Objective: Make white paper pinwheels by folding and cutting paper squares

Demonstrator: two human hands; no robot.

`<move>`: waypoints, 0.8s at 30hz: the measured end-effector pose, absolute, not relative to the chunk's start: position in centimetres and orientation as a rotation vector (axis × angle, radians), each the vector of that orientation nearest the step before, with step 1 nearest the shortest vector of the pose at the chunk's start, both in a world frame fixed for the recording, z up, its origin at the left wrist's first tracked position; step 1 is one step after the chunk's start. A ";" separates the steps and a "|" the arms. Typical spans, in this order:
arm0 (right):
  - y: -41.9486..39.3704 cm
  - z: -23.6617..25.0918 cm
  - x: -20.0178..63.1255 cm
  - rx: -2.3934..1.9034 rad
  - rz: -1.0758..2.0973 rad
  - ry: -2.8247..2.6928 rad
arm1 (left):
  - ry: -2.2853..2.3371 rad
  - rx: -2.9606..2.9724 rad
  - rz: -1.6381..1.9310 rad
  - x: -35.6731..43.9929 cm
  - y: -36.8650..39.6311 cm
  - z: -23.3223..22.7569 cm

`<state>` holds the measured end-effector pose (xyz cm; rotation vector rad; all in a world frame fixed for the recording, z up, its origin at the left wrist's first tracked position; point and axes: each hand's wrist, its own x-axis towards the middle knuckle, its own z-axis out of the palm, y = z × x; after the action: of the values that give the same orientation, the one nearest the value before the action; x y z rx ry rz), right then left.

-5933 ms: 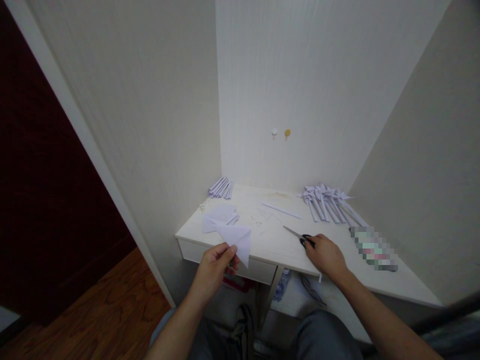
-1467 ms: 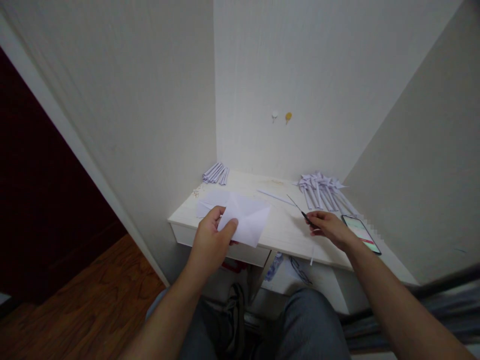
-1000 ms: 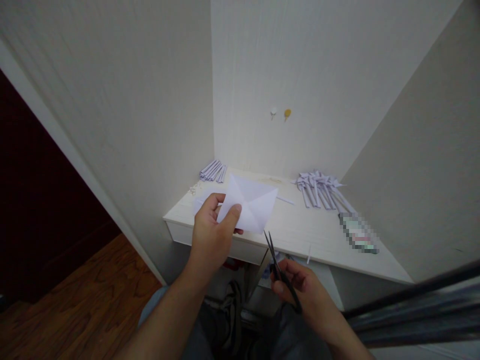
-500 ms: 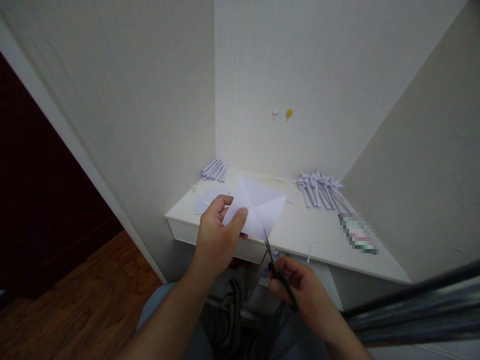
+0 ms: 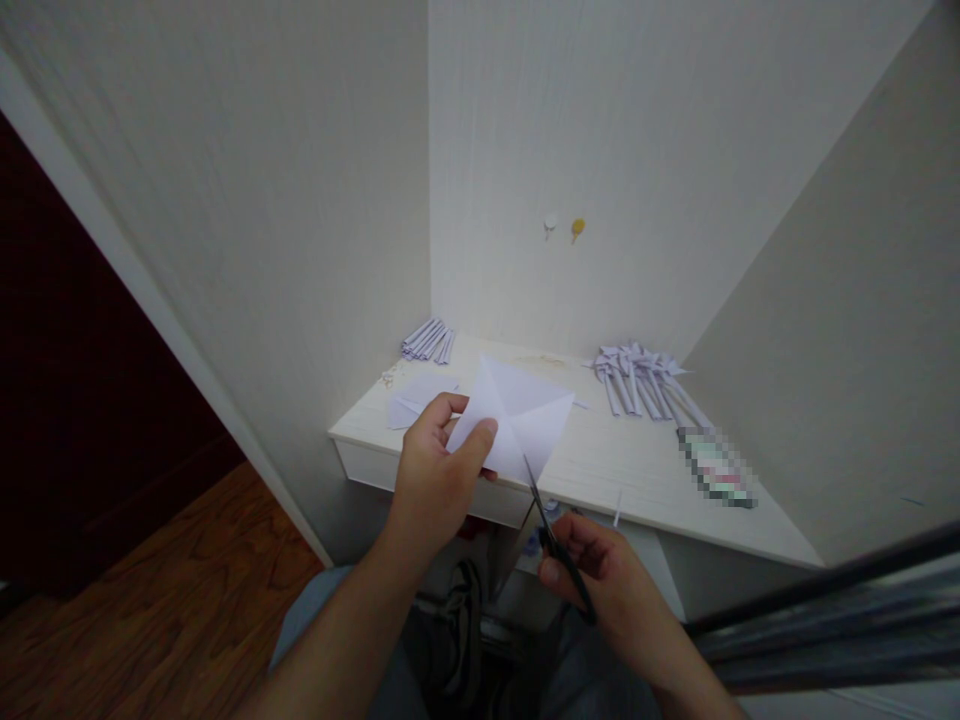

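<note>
My left hand (image 5: 446, 465) pinches a square sheet of white paper (image 5: 536, 415) by its left side, thumb on top. Diagonal creases cross the sheet, which is held above the shelf's front edge. Black-handled scissors (image 5: 564, 570) are in my right hand (image 5: 600, 570), their handles wrapped by its fingers. The blades point up and away, with the tips over the sheet's lower corner along a crease. Whether the blades are parted there is too small to tell.
On the white shelf (image 5: 600, 470) lie rolled paper sticks (image 5: 429, 342) at back left, paper pinwheels (image 5: 637, 375) at back right, and more paper (image 5: 412, 400) left of my hand. A blurred-out object (image 5: 716, 468) sits at the right. Two hooks (image 5: 577, 228) are on the wall.
The paper has shifted slightly down and right in my left hand. The scissor tips now overlap its lower corner a little more. Everything on the shelf stays in place.
</note>
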<state>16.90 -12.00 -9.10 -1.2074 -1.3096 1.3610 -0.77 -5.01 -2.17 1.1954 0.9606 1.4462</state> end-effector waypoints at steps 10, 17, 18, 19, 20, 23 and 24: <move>-12.2 -9.6 17.1 -1.286 1.318 -1.311 | 0.961 1.191 1.457 -0.8 -4.7 -2.6; -12.2 -9.2 17.0 -1.352 1.261 -1.311 | 0.932 1.187 1.455 -0.8 -4.8 -2.7; -12.2 -9.2 17.0 -1.348 1.274 -1.307 | 0.929 1.181 1.452 -0.8 -4.8 -2.7; -12.2 -9.1 17.0 -1.338 1.290 -1.305 | 0.924 1.176 1.448 -0.8 -4.8 -2.7; -12.2 -9.1 16.9 -1.328 1.306 -1.305 | 0.918 1.174 1.439 -0.8 -4.8 -2.7; -12.2 -8.8 16.8 -1.306 1.327 -1.307 | 0.895 1.186 1.412 -0.9 -4.9 -2.8; -12.2 -8.7 16.8 -1.299 1.330 -1.304 | 0.889 1.192 1.403 -0.9 -4.9 -2.8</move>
<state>16.77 -12.18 -8.70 -1.2991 -1.3037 1.3298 -0.86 -4.93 -2.81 1.1920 0.8888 1.4033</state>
